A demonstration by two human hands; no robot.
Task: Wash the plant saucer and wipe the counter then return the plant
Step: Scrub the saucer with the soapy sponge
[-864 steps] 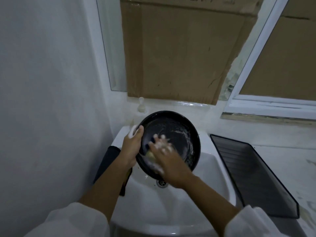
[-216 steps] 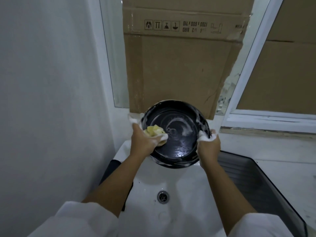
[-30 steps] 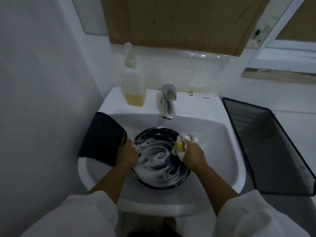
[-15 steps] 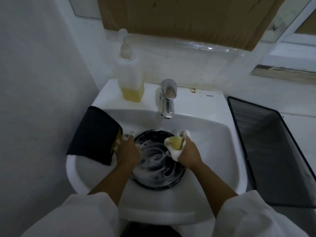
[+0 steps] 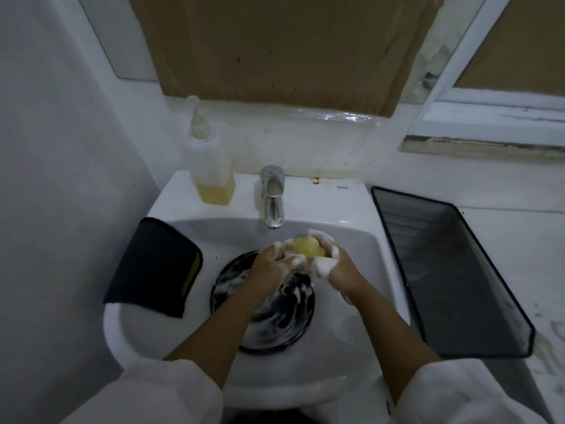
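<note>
Saucer (image 5: 284, 316), one, lies in the sink (image 5: 367, 255); left hand (image 5: 269, 267), off its rim now, joins right hand (image 5: 336, 270) grasping one sponge (image 5: 305, 247) at its twelve o'clock.

The left hand (image 5: 270, 267) and the right hand (image 5: 341, 270) hold a yellow sponge (image 5: 307, 247).
Foamy fingers (image 5: 324, 266) curl round it. The black saucer (image 5: 281, 319) lies under the fingers in the sink (image 5: 367, 255). The tap (image 5: 272, 197) is just beyond the fingertips.

Black saucer (image 5: 284, 315) streaked with white foam — yellow sponge (image 5: 305, 247), white sink (image 5: 336, 206), black cloth (image 5: 153, 264).
</note>
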